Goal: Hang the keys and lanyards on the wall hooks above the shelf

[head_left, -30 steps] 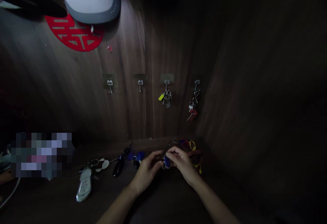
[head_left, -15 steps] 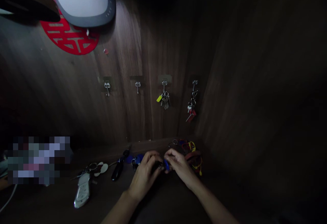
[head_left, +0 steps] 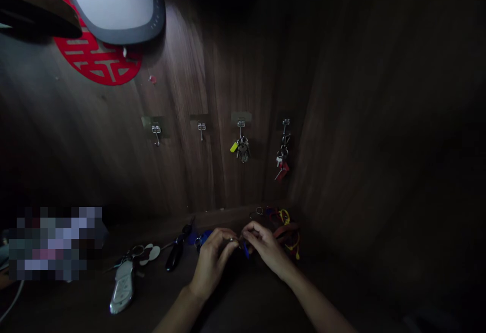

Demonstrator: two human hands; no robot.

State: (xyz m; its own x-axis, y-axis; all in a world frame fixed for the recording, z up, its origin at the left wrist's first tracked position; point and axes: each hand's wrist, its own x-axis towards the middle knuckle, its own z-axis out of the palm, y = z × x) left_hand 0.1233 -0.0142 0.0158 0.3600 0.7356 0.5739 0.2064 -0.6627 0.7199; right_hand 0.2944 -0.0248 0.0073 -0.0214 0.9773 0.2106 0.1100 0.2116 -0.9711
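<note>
My left hand (head_left: 211,263) and my right hand (head_left: 268,246) meet low in the middle of a dark wooden shelf. Between their fingertips is a small blue key fob (head_left: 246,250), mostly hidden and seen nearly edge-on. My right fingers pinch it. My left fingers hold a small metal key ring (head_left: 231,240) close to it. Just beyond my left hand lies a blue fob bunch (head_left: 202,237). Beyond my right hand is a tangle of red and yellow lanyards (head_left: 287,232).
A black car key (head_left: 175,255) and a silver key fob (head_left: 123,287) lie to the left. Several metal hooks line the wooden wall, with key bunches on two (head_left: 243,151) (head_left: 281,158). A red felt ornament (head_left: 96,59) hangs upper left. A pixelated patch covers the lower left.
My hands have closed in around the blue fob, which now shows less and turns edge-on. The view has shifted slightly, moving the wall hooks left and down.
</note>
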